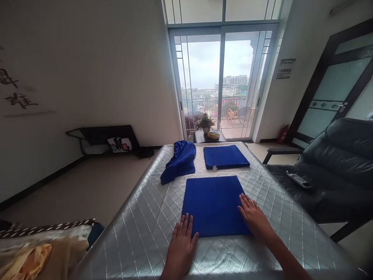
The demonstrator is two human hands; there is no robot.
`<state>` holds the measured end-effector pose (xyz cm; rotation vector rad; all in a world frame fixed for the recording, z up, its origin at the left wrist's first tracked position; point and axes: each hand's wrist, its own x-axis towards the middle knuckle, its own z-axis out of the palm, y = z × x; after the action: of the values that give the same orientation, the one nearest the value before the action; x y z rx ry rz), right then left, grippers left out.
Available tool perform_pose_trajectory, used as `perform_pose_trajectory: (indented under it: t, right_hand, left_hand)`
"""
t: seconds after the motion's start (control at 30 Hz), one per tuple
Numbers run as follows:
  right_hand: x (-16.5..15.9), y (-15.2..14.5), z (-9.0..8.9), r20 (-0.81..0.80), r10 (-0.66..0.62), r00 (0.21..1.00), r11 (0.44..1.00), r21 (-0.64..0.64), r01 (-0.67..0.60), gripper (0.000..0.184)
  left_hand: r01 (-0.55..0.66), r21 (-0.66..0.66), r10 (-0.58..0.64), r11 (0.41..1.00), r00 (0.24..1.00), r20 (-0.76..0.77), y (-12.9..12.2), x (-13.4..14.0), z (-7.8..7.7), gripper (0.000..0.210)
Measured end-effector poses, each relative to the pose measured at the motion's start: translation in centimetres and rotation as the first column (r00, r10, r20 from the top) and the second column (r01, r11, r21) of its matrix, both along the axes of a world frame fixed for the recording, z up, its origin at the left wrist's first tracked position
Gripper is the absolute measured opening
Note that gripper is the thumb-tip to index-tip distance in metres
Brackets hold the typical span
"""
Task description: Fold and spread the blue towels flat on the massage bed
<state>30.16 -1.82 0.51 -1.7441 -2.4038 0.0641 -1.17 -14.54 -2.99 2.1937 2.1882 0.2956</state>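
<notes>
A flat blue cloth square [215, 206], smooth and neatly edged, lies on the silver quilted cover [145, 233] in front of me. My left hand [182, 243] rests flat at its near left corner, fingers stretched forward. On the right edge of the square lies my right hand [254, 216], palm down with the fingers extended. Beyond it sits a second folded blue cloth [225, 156] with a small white tag at its front edge. To the left of that is a crumpled blue cloth [181, 161].
Past the table's far end, a small stand [199, 137] holds a potted plant [205, 122] before the glass sliding door. A dark leather armchair [335, 167] with a remote-like device [298, 179] on it is at right. Fabric items [32, 258] are piled at lower left.
</notes>
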Motion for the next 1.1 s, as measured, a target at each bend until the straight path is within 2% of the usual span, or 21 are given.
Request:
perform_pose_trajectory:
  t: [0.1, 0.2, 0.3, 0.37, 0.43, 0.5, 0.63, 0.73, 0.87, 1.0, 1.1]
  right_hand:
    - [-0.2, 0.6, -1.5, -0.018, -0.026, 0.999, 0.998, -0.052, 0.025, 0.062]
    - [-0.3, 0.6, -2.8, -0.024, -0.038, 0.999, 0.997, -0.068, 0.036, 0.063]
    - [-0.3, 0.4, -3.1, -0.016, -0.021, 1.000, 0.999, -0.040, 0.021, 0.062]
    - [-0.2, 0.4, -2.9, 0.000, -0.014, 1.000, 1.000, -0.026, 0.014, 0.061]
    - [-0.2, 0.3, -2.7, 0.019, -0.010, 1.000, 1.000, -0.020, 0.011, 0.060]
    - [-0.2, 0.2, -2.4, 0.033, -0.010, 0.999, 1.000, -0.016, 0.010, 0.059]
    - [-0.2, 0.1, -2.0, 0.034, -0.023, 0.999, 0.999, -0.030, 0.024, 0.058]
    - [-0.3, 0.1, -2.1, 0.016, -0.030, 0.999, 0.998, -0.046, 0.031, 0.058]
    - [-0.2, 0.4, -3.0, -0.010, -0.046, 0.999, 0.999, -0.017, 0.046, 0.058]
    - [0.2, 0.7, -3.8, -0.010, -0.005, 1.000, 1.000, 0.029, 0.005, 0.059]
    - [0.2, 0.9, -3.9, -0.011, -0.005, 1.000, 1.000, 0.029, 0.005, 0.059]
  left_hand:
    - [-0.021, -0.040, 0.021, 0.999, 1.000, -0.009, 0.1, -0.1, 0.0, 0.062]
    - [0.004, -0.059, -0.003, 0.998, 1.000, 0.015, 1.1, 1.1, 1.2, 0.068]
    - [0.173, -0.045, -0.171, 0.984, 0.984, 0.058, 3.3, 4.6, 3.5, 0.069]
    - [0.339, -0.034, -0.336, 0.940, 0.938, 0.087, 5.4, 7.7, 4.9, 0.068]
    - [0.473, -0.019, -0.468, 0.881, 0.877, 0.110, 7.5, 10.7, 5.7, 0.067]
    - [0.527, 0.004, -0.523, 0.850, 0.843, 0.128, 9.1, 12.9, 5.7, 0.066]
    - [0.469, 0.044, -0.469, 0.882, 0.865, 0.175, 10.5, 14.4, 4.2, 0.069]
    - [0.438, 0.051, -0.440, 0.897, 0.883, 0.164, 10.2, 13.3, 3.1, 0.069]
    - [0.354, -0.047, -0.349, 0.934, 0.933, 0.093, 9.1, 8.8, 2.7, 0.070]
    - [0.151, -0.155, -0.145, 0.976, 0.988, 0.050, 6.4, 2.8, 3.0, 0.073]
    - [0.024, -0.171, -0.021, 0.985, 1.000, 0.016, 4.3, 0.1, 2.9, 0.075]
